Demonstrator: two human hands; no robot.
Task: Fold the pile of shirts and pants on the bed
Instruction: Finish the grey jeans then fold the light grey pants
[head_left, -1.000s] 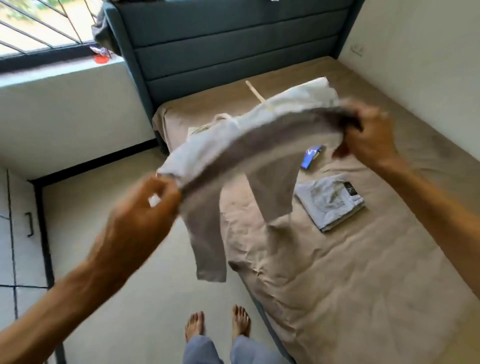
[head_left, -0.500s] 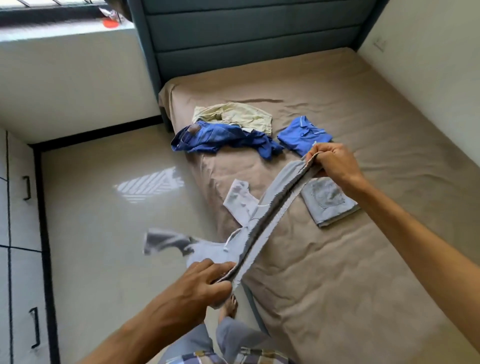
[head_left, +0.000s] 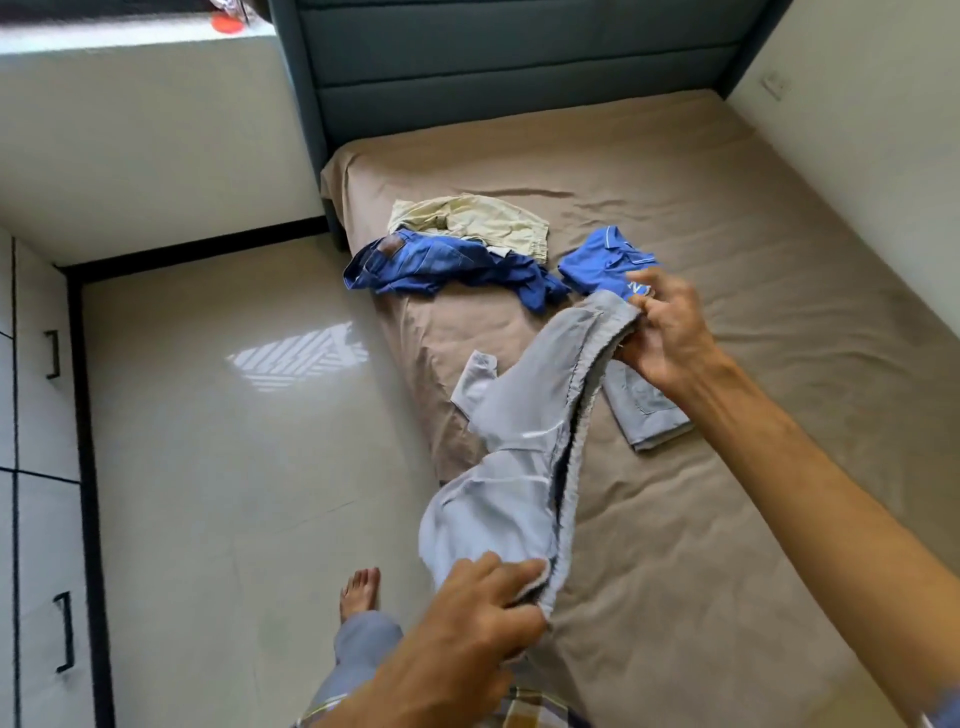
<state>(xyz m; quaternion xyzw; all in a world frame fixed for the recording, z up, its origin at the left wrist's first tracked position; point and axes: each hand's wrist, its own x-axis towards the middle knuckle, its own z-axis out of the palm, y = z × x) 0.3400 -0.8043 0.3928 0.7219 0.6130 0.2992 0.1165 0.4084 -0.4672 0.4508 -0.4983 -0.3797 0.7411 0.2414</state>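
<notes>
Hands: two, both on the same garment.
Left hand (head_left: 485, 605): near the bed's edge, low in view, fingers curled over one end of the grey shirt, gripping it.
Right hand (head_left: 662, 332): stretched out over the mattress, fingers and thumb pinching the far end of that shirt.
Grey shirt (head_left: 524, 441): one, held in the air between the two hands, sagging in the middle; a sleeve sticks out on the floor side, above the edge of the bed.
Folded garment (head_left: 649, 410): one, grey, a neat flat rectangle lying on the sheet just below the right hand and partly hidden by the wrist.
Unfolded garments: three, up near the headboard end. A pale cream piece (head_left: 483, 221) lies furthest back; blue jeans (head_left: 441, 262) lie crumpled in front of it, touching it; a blue shirt (head_left: 605, 260) with white trim sits just beside them, behind the right hand.
Bed (head_left: 727, 519): one, covered in a tan sheet, with a teal padded headboard (head_left: 509, 73).
Bare foot (head_left: 361, 590): one visible, on the glossy tiled floor (head_left: 234, 467) beside the bed.
Cabinet handles: two, black, at the left edge.
</notes>
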